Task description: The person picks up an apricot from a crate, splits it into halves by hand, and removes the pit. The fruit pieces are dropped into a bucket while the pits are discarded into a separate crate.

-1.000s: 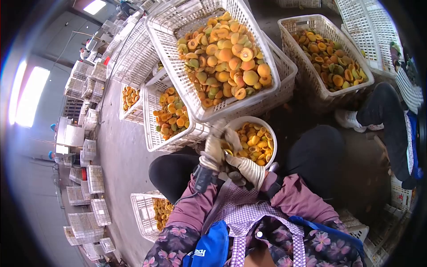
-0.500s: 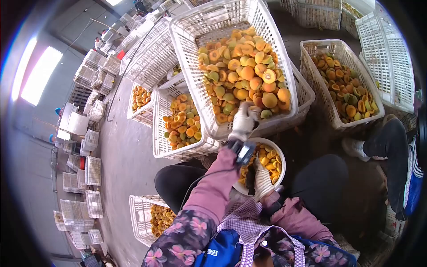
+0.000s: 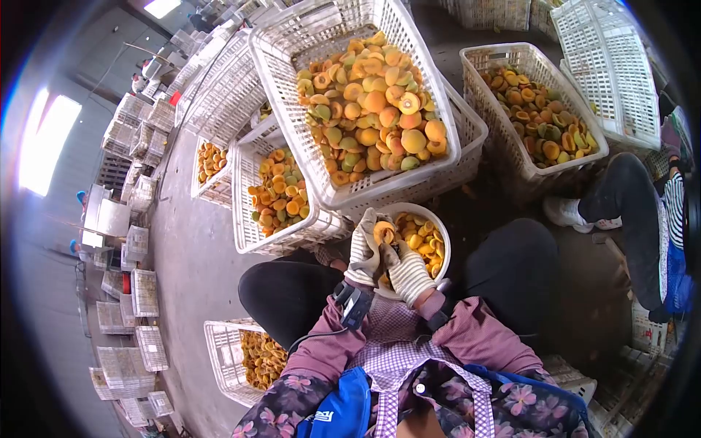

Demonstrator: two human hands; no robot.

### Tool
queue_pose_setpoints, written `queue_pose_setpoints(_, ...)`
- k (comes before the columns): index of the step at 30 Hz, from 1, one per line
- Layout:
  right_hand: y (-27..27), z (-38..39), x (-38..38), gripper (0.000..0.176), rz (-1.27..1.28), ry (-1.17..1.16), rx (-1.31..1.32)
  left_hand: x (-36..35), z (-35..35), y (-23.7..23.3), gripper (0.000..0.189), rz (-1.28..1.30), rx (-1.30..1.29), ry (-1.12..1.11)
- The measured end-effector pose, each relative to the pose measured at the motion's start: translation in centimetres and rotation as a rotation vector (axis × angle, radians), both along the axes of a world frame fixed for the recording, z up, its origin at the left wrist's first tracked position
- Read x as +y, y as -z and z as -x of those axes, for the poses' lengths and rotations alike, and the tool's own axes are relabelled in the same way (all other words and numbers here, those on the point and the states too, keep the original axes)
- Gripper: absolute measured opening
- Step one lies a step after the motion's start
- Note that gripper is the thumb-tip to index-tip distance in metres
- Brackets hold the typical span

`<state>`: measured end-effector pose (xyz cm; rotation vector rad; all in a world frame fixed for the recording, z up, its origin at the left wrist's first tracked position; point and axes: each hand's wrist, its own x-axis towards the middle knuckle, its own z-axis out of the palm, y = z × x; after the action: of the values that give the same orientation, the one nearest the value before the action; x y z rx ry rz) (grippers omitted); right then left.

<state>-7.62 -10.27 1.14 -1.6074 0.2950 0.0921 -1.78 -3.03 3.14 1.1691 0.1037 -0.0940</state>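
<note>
My left hand (image 3: 363, 248), in a whitish work glove, is closed around a peach half (image 3: 383, 232) with its cut face up. Close against it, my right hand (image 3: 410, 272) in a striped knit glove is closed, fingers at the fruit; a small dark thing shows at its fingertips, too small to name. Both hands are over the near-left side of a white bucket (image 3: 447, 252) of yellow peach pieces (image 3: 423, 237). Just beyond is a tilted white crate (image 3: 332, 198) heaped with peach halves (image 3: 372, 109), resting on another crate (image 3: 475, 142).
To the left stands a crate of halves (image 3: 244, 237); a crate of darker pieces (image 3: 219, 365) is at lower left. Another filled crate (image 3: 537, 171) stands at right. A co-worker's leg (image 3: 621, 204) and shoe (image 3: 568, 213) are at the right edge. Stacked crates (image 3: 146, 292) line the far left.
My left hand has come back from the near edge of the big crate to the bucket, now with a peach half in it. My right hand has risen slightly to meet it.
</note>
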Motion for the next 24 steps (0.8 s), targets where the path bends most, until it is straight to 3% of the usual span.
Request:
queue_pose_setpoints(2,-0.5,0.4,-0.4,0.044,0.216,-0.051,0.025,0.9,-0.7,0.7,0.034,0.057,0.136,0.109)
queue_pose_setpoints(3,-0.6,0.7,-0.5,0.041,0.339,-0.094,-0.122,1.3,-1.1,1.0,0.030,0.095,0.155,0.143)
queue_pose_setpoints(7,-2.2,0.4,-1.0,0.039,0.314,-0.099,0.090,1.5,-0.9,1.6,0.029,-0.028,0.117,0.103)
queue_pose_setpoints(10,-2.0,0.7,-1.0,0.038,0.298,-0.105,0.072,1.5,-0.7,1.7,0.029,-0.147,-0.013,0.063)
queue_pose_setpoints(12,-0.5,1.1,-0.7,0.037,0.466,-0.187,-0.177,1.4,-0.5,0.4,0.028,-0.141,0.026,0.135)
queue_pose_setpoints(13,0.9,1.1,0.0,0.037,0.461,-0.184,-0.175,1.5,-0.6,0.1,0.028,-0.146,0.028,0.138)
queue_pose_setpoints(15,1.9,1.0,1.1,0.036,0.068,-0.081,-0.310,1.8,-0.8,-0.4,0.029,-0.164,-0.071,0.305)
queue_pose_setpoints(16,2.4,1.2,1.1,0.036,0.067,-0.072,-0.308,2.0,-1.1,-0.5,0.029,-0.165,-0.069,0.314)
queue_pose_setpoints(18,-1.9,1.4,-0.5,0.035,-0.724,-0.353,0.365,2.8,-1.7,-0.5,0.030,-0.208,-0.104,0.642)
queue_pose_setpoints(19,-3.8,1.7,-1.1,0.037,-0.717,-0.357,0.374,3.2,-2.0,-0.6,0.031,-0.274,-0.160,0.737)
queue_pose_setpoints(20,-4.1,2.0,-1.1,0.037,-0.717,-0.355,0.377,2.9,-1.6,-1.6,0.031,-0.273,-0.158,0.738)
queue_pose_setpoints(22,-4.5,2.4,-0.9,0.034,-1.121,-0.250,0.406,2.1,-0.8,-4.7,0.036,-0.603,-0.188,0.311)
queue_pose_setpoints(24,-5.2,2.7,-0.6,0.038,-1.385,-0.166,0.474,3.2,-4.5,-5.0,0.044,0.842,0.185,-0.150)
